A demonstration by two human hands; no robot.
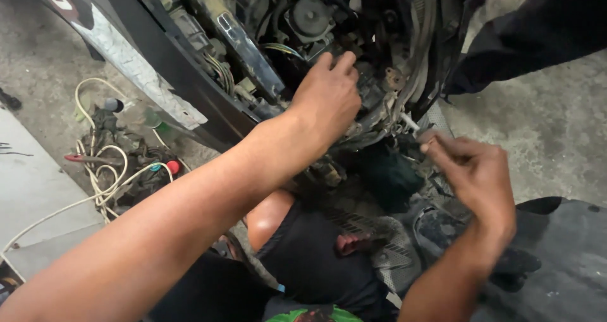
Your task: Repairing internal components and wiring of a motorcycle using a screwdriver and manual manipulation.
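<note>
Greasy black scooter engine bay (316, 25), panels off, with 2 hands at work in it.

Left hand (325, 97) reaches in, fingers curled on a grimy part by the wiring, seemingly steadying it; what it grips is hidden. Right hand (477, 170) pinches a thin metal tool (411, 123), perhaps a screwdriver, angled toward the same spot. Cream cable (95, 170) lies coiled on the concrete floor (556, 126).
</note>
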